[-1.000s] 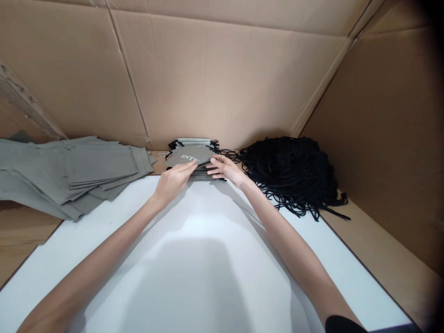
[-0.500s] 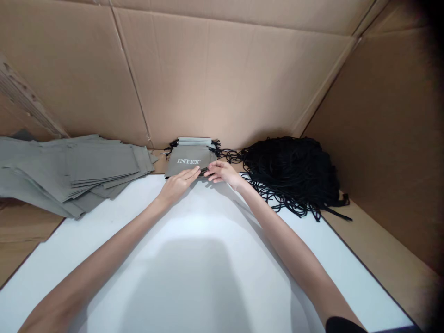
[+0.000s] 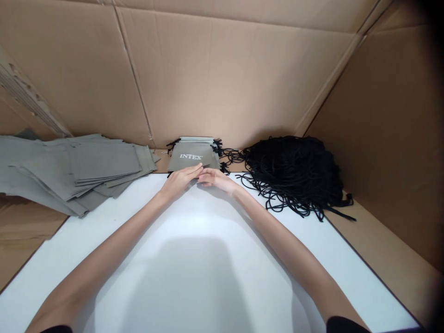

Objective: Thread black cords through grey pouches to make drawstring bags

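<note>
A grey drawstring bag [image 3: 189,163] with white INTEX lettering lies on top of a small stack at the back of the table, black cord ends at its sides. My left hand [image 3: 177,182] is closed over the bag's near edge, fingers pressed together. Against its fingertips, my right hand [image 3: 217,179] has its fingers curled together at the same edge. Whatever sits between the fingertips is hidden. To the right of the hands is a large heap of black cords [image 3: 294,173].
Overlapping grey fabric pieces [image 3: 104,159] are piled on the left, partly over the table's edge. Cardboard walls [image 3: 243,74] rise behind and on the right. The white tabletop [image 3: 194,277] spreads beneath my forearms.
My right hand has moved left and slightly nearer, its fingers now closed together against the left fingertips. The dark bit showing between the hands is covered. The bag's right-side cords show more.
</note>
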`<move>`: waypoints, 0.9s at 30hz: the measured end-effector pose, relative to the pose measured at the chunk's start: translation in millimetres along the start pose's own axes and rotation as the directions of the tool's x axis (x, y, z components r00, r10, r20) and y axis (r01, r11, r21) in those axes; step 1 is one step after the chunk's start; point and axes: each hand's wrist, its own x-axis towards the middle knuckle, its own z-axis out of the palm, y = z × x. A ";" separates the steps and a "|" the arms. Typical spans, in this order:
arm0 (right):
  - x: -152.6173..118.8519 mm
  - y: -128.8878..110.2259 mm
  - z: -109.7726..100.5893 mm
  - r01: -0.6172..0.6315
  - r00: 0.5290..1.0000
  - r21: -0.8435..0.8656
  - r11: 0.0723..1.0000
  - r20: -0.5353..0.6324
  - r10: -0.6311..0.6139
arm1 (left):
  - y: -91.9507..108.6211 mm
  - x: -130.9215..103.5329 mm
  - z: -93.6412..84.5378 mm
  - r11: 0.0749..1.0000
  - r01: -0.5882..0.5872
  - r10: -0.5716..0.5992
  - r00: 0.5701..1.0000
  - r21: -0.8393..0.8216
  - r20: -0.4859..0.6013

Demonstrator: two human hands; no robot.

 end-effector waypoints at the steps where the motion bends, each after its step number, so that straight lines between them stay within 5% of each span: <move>1: -0.8 0.2 2.8 0.000 0.999 -0.006 1.000 0.046 0.000 | -0.5 0.1 0.2 1.000 0.004 -0.004 1.000 0.002 -0.016; 6: -6.7 -3.0 13.4 -0.052 0.957 -0.056 0.997 0.282 0.066 | -2.6 1.5 7.3 0.996 0.065 -0.058 0.992 0.056 -0.115; 11: -12.7 -9.0 16.0 -0.052 0.916 -0.081 0.995 0.393 0.080 | -4.4 1.0 12.3 0.957 0.227 -0.178 0.951 0.179 -0.252; 27: 0.6 6.0 -0.8 0.037 0.973 -0.138 0.990 0.233 -0.003 | -9.1 -6.5 17.1 0.946 0.166 -0.125 0.980 0.279 -0.158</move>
